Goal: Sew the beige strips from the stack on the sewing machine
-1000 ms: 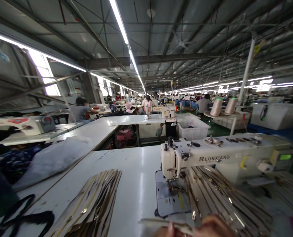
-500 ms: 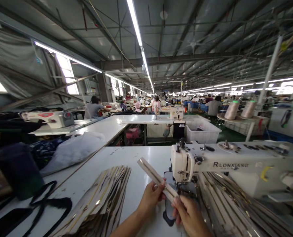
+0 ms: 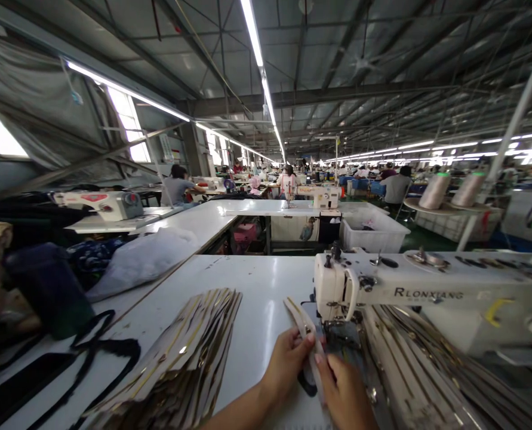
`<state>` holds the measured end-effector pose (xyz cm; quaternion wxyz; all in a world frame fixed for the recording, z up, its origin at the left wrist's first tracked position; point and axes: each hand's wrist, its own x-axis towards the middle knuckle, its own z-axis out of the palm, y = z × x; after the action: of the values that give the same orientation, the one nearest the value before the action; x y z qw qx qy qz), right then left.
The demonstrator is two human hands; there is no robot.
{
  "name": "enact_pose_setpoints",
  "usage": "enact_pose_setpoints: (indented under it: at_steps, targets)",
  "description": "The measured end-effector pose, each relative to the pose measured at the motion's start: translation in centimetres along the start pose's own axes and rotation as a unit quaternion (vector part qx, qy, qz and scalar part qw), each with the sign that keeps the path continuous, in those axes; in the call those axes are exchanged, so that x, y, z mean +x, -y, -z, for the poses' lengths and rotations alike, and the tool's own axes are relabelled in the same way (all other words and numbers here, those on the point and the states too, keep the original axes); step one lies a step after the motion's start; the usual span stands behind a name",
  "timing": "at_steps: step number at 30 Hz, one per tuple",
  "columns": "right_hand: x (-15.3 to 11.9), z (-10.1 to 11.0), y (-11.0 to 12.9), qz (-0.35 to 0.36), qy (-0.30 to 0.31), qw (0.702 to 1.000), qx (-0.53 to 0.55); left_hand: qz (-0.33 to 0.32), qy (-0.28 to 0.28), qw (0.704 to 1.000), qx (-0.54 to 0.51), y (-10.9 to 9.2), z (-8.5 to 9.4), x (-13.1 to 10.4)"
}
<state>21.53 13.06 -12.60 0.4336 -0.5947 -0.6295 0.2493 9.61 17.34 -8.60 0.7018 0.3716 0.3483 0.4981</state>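
A pale zipper strip [image 3: 302, 319] with a metallic line is bent between my two hands, just left of the sewing machine [image 3: 335, 292] head. My left hand [image 3: 288, 361] pinches it near its middle. My right hand [image 3: 344, 385] is closed on its lower part, close to the needle area. On the left of the white table [image 3: 248, 280] lies a fanned pile of similar strips [image 3: 189, 346]. More strips [image 3: 409, 358] lie under the machine arm at the right.
Black straps [image 3: 86, 358] and a dark bag [image 3: 46, 292] lie at the left, beside a white plastic bag [image 3: 144, 260]. A white bin [image 3: 373, 233] stands beyond the machine. Thread cones [image 3: 436, 190] are at the right. People sit farther back.
The strip has turned more upright and is now bent, where it was flat and slanted. Both hands have shifted slightly right, staying closed on it. The camera view has moved a little.
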Motion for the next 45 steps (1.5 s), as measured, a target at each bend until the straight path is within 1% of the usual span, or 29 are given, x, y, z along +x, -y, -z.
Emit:
enact_pose_setpoints:
  at_steps: [2, 4, 8, 10, 13, 17, 19, 20, 22, 24, 25, 26, 27, 28, 29, 30, 31, 32, 33, 34, 35, 36, 38, 42, 45]
  targets:
    - [-0.3, -0.1, 0.2, -0.021, 0.033, 0.999, 0.015, -0.012, 0.006, 1.000, 0.026, 0.1, 0.3, 0.2]
    - [-0.4, 0.0, 0.5, -0.020, 0.046, 0.999, 0.021, -0.009, -0.002, 0.999, 0.046, 0.4, 0.5, 0.4]
    - [-0.2, 0.3, 0.8, 0.033, 0.024, 0.999, -0.012, 0.016, -0.025, 0.999, 0.019, 1.2, 0.8, 0.9]
    - [-0.2, 0.5, 0.8, 0.050, 0.023, 0.998, -0.023, 0.023, -0.037, 0.999, 0.007, 1.3, 1.1, 1.3]
    - [-0.6, 0.7, 0.7, 0.072, 0.064, 0.995, -0.023, 0.009, -0.090, 0.996, 0.022, 0.9, 1.9, 2.2]
    - [-1.5, 1.1, 1.0, 0.105, 0.156, 0.982, -0.027, -0.032, -0.181, 0.982, 0.048, -0.3, 3.4, 3.3]
    - [-1.8, 1.3, 1.3, 0.101, 0.180, 0.978, -0.028, -0.054, -0.204, 0.975, 0.070, -0.8, 3.9, 3.6]
    - [-1.9, 1.4, 1.4, 0.093, 0.179, 0.979, -0.029, -0.062, -0.203, 0.973, 0.089, -1.0, 4.1, 3.8]
    - [-1.8, 1.4, 1.5, 0.066, 0.147, 0.987, -0.018, -0.071, -0.174, 0.971, 0.149, -1.2, 4.5, 4.0]
    - [-1.5, 1.3, 1.3, 0.031, 0.101, 0.994, 0.007, -0.077, -0.135, 0.963, 0.220, -1.4, 4.8, 4.0]
    - [-1.4, 1.3, 1.1, 0.017, 0.079, 0.997, 0.017, -0.080, -0.125, 0.957, 0.249, -1.4, 4.9, 3.9]
    - [-1.2, 1.2, 0.9, 0.004, 0.061, 0.998, 0.019, -0.089, -0.126, 0.947, 0.283, -1.5, 5.0, 3.8]
    - [-1.0, 1.2, 0.7, -0.006, 0.047, 0.999, 0.012, -0.109, -0.135, 0.930, 0.323, -1.7, 5.1, 3.5]
    - [-0.9, 1.1, 0.5, -0.013, 0.038, 0.999, -0.004, -0.137, -0.142, 0.908, 0.370, -1.8, 5.1, 3.2]
    - [-0.8, 1.1, 0.3, -0.015, 0.030, 0.999, -0.026, -0.170, -0.130, 0.881, 0.421, -2.0, 5.1, 2.8]
    - [-0.8, 1.1, 0.1, -0.014, 0.026, 0.998, -0.052, -0.205, -0.092, 0.853, 0.472, -2.1, 4.9, 2.4]
    - [-0.8, 1.1, -0.1, -0.012, 0.024, 0.996, -0.080, -0.234, -0.031, 0.826, 0.512, -2.2, 4.7, 2.1]
    - [-0.8, 1.2, -0.2, -0.005, 0.020, 0.994, -0.107, -0.252, 0.043, 0.804, 0.536, -2.2, 4.4, 1.7]
    - [-0.8, 1.3, -0.3, 0.005, 0.013, 0.991, -0.132, -0.260, 0.113, 0.785, 0.551, -2.1, 4.1, 1.5]
    - [-0.7, 1.4, -0.5, 0.016, 0.005, 0.988, -0.151, -0.261, 0.166, 0.768, 0.561, -2.0, 3.8, 1.3]
    - [-0.7, 1.5, -0.7, 0.027, -0.004, 0.986, -0.164, -0.262, 0.195, 0.754, 0.571, -1.8, 3.6, 1.2]
    - [-0.6, 1.6, -0.8, 0.035, -0.015, 0.985, -0.171, -0.261, 0.205, 0.743, 0.581, -1.7, 3.4, 1.1]
    - [-0.5, 1.7, -1.1, 0.046, -0.028, 0.984, -0.167, -0.260, 0.202, 0.730, 0.600, -1.4, 3.2, 1.1]
    - [-0.5, 1.8, -1.5, 0.055, -0.026, 0.987, -0.147, -0.257, 0.190, 0.718, 0.619, -1.5, 3.1, 1.1]
    - [-0.6, 1.7, -1.4, 0.062, -0.022, 0.985, -0.157, -0.260, 0.179, 0.709, 0.630, -1.6, 3.0, 1.0]
